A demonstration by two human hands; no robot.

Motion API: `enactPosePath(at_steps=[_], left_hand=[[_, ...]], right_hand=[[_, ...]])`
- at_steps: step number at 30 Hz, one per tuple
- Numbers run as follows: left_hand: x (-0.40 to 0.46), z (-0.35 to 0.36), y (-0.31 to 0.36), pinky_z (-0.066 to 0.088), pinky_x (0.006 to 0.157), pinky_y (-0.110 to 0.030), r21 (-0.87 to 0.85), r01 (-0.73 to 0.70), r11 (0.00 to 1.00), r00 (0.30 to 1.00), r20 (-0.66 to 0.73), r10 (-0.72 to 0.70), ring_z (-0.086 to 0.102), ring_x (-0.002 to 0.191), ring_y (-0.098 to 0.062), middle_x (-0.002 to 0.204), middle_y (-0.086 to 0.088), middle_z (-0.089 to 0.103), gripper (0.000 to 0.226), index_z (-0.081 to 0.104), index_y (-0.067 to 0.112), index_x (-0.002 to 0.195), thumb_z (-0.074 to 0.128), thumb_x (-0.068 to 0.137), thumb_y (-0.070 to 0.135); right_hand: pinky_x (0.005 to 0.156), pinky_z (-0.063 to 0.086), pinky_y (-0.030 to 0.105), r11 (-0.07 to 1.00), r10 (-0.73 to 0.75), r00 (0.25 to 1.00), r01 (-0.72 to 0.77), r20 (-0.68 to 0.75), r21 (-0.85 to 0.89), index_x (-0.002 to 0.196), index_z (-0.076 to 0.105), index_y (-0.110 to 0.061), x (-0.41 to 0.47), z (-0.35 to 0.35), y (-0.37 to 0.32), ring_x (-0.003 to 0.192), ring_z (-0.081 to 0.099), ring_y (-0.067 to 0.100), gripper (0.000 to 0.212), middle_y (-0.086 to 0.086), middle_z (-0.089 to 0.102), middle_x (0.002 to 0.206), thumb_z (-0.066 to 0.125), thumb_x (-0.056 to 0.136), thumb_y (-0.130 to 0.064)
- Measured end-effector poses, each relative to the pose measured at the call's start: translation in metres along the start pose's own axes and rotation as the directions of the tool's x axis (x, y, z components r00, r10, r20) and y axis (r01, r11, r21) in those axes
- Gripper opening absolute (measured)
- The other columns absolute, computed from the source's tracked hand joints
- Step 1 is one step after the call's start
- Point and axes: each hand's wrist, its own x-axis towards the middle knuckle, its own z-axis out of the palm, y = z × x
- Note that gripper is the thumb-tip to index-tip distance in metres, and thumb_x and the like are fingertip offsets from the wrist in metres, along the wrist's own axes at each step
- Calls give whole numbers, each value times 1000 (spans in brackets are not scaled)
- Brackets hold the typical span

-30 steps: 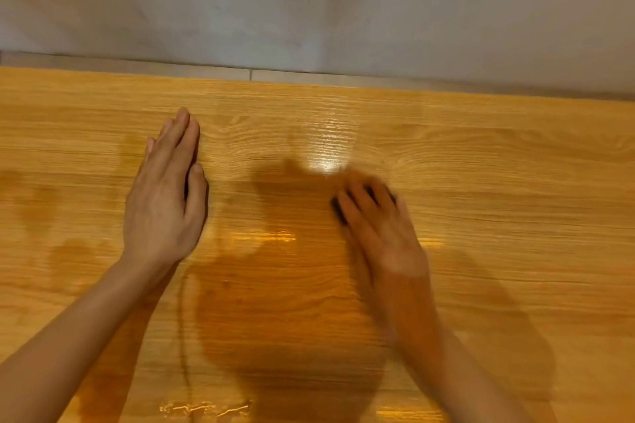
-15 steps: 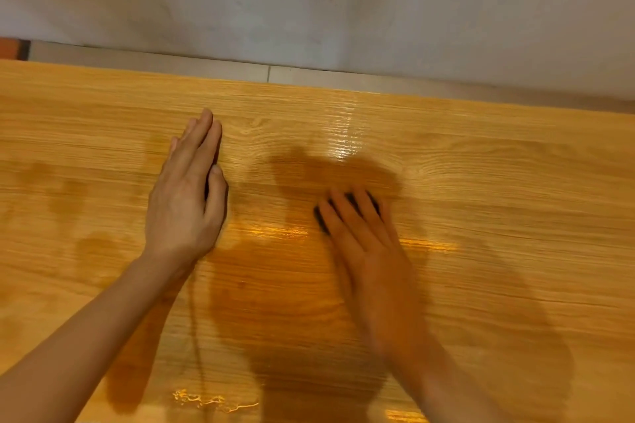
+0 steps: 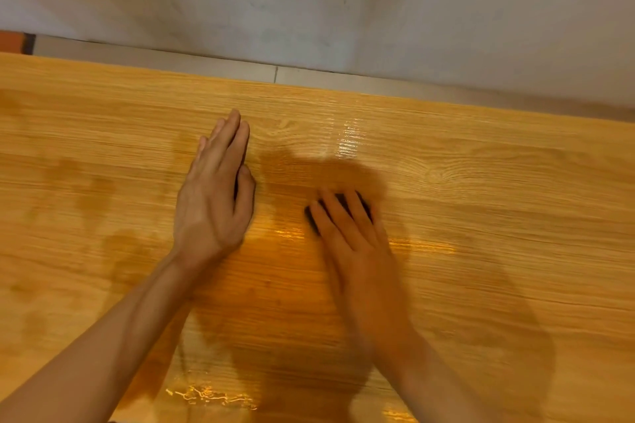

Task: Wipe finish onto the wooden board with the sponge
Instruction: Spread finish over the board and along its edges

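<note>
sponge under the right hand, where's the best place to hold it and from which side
From above, as now. The sponge is dark, low and flat on the board, so its broad top is the face to hold. The right hand lies over it, straight fingers pressing down. To lift it, probably pinch the short edges showing beside the fingers. The left hand rests flat on the board.

Right hand (image 3: 354, 237) with dark sponge (image 3: 340, 209) has slid left across wooden board (image 3: 481, 216), closing toward left hand (image 3: 211, 203); now near it, not touching.
</note>
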Motion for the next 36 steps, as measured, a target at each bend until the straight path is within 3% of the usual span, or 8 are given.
enactPosePath(at_steps=[5,9,13,18,21,25,28,36], left_hand=[[2,-1,0,14,128,-39,29,10,1000,1000,8,-10,20,155,-23,166,-9,25,53,33,3,156,37,104,15],[2,-1,0,13,128,-36,54,2,999,1000,2,-2,20,155,-24,166,-9,25,53,33,4,156,35,105,18],[1,0,-1,11,128,-34,52,-25,998,1000,-6,25,22,154,-28,165,-12,27,51,34,2,155,33,106,18],[2,0,-2,7,128,-30,93,-19,996,1000,14,17,19,155,-25,166,-10,24,52,31,4,156,32,107,18],[2,0,-2,3,128,-29,123,-20,992,999,41,15,16,156,-24,167,-10,21,54,28,4,157,28,107,22],[3,3,-3,5,128,-31,120,-18,993,999,38,13,14,156,-23,167,-10,21,55,28,4,157,27,107,25],[2,4,-5,4,128,-30,120,-28,992,999,23,25,15,156,-26,167,-12,22,55,29,3,157,28,107,25],[3,2,-1,13,128,-38,71,-18,997,1000,10,17,21,154,-29,165,-13,26,55,32,1,156,35,104,21]], right_hand=[[118,19,42,979,-40,999,33,-32,-202,135,55,-13,76,7,7,140,37,29,43,7,51,144,63,93,-10],[120,6,38,990,94,988,-105,-121,-92,144,45,-11,154,15,15,147,24,27,40,7,41,152,39,105,-18],[121,14,46,979,130,960,-164,-247,-125,142,45,-4,148,33,3,144,27,33,41,15,41,150,47,102,-8],[119,18,38,991,92,990,-101,-109,-90,136,50,-10,151,1,23,132,42,29,39,10,55,134,37,104,-27],[116,22,38,968,185,967,-210,-174,-140,120,57,-12,137,-28,63,113,49,32,32,12,60,115,38,101,-30],[113,24,45,876,373,900,-422,-225,-235,112,58,-6,111,-68,119,108,50,37,39,20,60,111,31,101,-32],[93,34,45,812,441,854,-511,-276,-282,104,58,-1,127,-63,109,104,50,39,41,24,62,107,31,101,-32],[79,36,35,936,232,970,-242,-69,-255,109,62,-14,199,7,4,104,56,27,42,7,68,105,28,104,-38]])
